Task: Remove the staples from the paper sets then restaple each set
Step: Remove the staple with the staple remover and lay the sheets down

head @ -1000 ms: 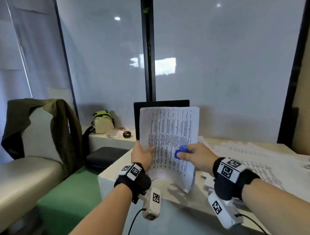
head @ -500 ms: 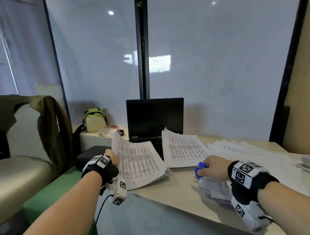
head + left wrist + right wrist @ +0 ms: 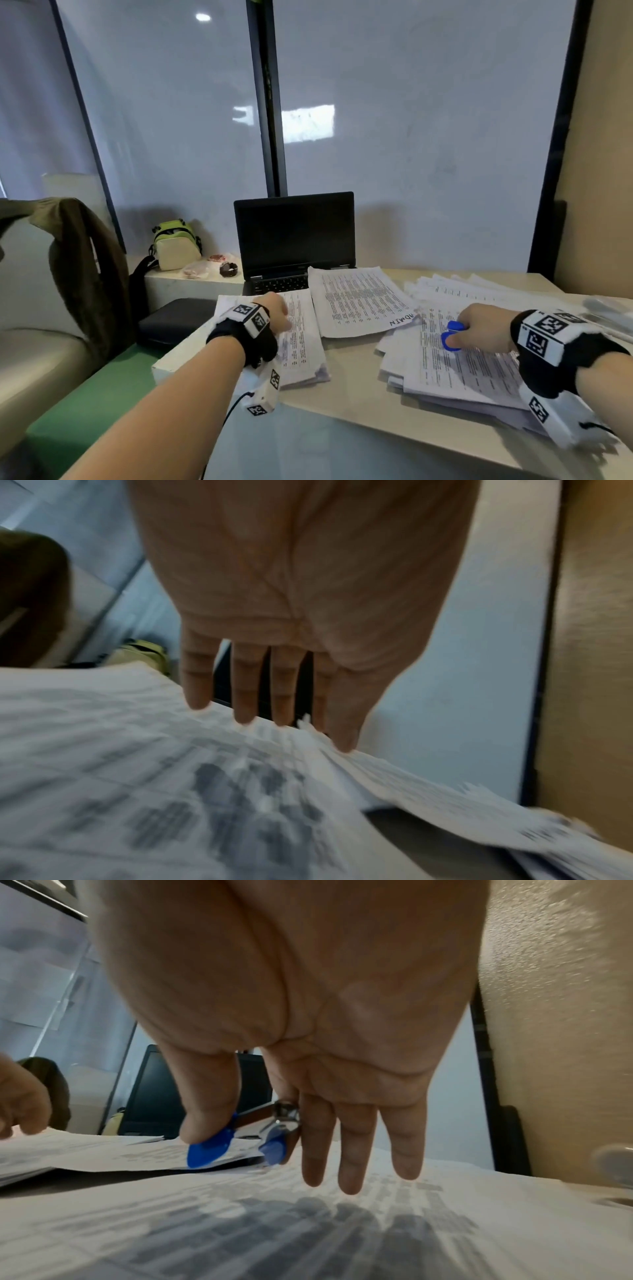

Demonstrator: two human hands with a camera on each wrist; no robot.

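My left hand (image 3: 274, 313) lies on the left paper set (image 3: 301, 342), fingers straight; my right hand (image 3: 479, 327) pinches the blue staple remover (image 3: 451, 335) over the right stack (image 3: 462, 370).

Your staple remover (image 3: 209, 1148): glossy blue plastic grips w/ shiny metal jaws. Paper sets (image 3: 301, 339) are matt white printed sheets, edges curling. Table (image 3: 349, 394) smooth, pale, slight sheen. Laptop (image 3: 294, 236) at 12 o'clock: matt black plastic, glossy dark screen. Wall (image 3: 555, 1015) at 3 o'clock rough textured.
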